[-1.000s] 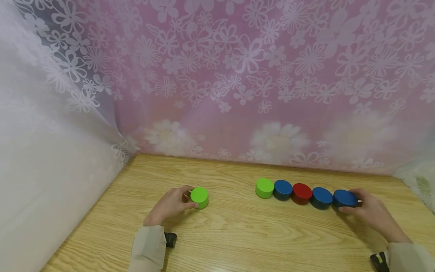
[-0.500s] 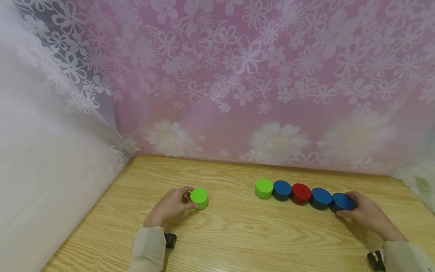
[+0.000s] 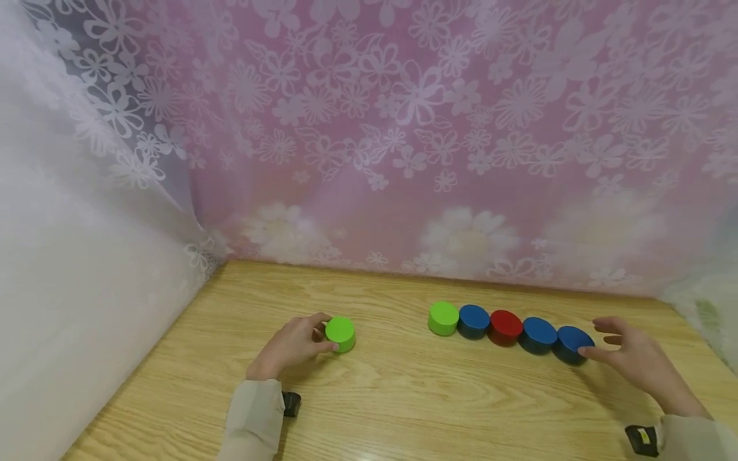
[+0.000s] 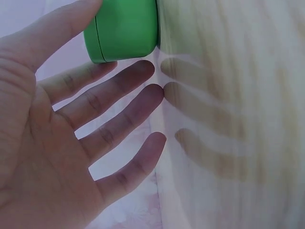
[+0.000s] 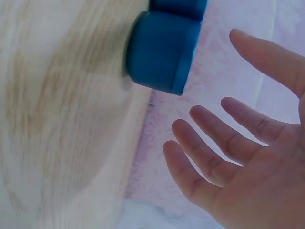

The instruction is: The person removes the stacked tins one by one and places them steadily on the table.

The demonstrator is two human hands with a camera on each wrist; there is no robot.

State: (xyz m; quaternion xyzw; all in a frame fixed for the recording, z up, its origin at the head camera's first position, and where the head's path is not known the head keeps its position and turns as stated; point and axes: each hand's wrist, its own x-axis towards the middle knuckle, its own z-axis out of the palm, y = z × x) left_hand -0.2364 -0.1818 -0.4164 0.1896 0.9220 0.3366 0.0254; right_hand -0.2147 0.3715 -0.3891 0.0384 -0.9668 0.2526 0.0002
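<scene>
A lone green puck lies on the wooden table. My left hand is beside it with straight, spread fingers; the thumb and index finger lie along its sides. Further right runs a row of pucks: green, blue, red, blue, and an end blue puck. Just right of the end puck, my right hand hovers with fingers spread, its fingertips a small gap from the puck.
A pink flowered curtain hangs behind the table, and white lace fabric closes off the left side. The table's right back corner meets more fabric. Bare wood lies between the lone puck and the row.
My right hand has let go of the end blue puck and drawn back a little to the right. The left hand stays at the green puck.
</scene>
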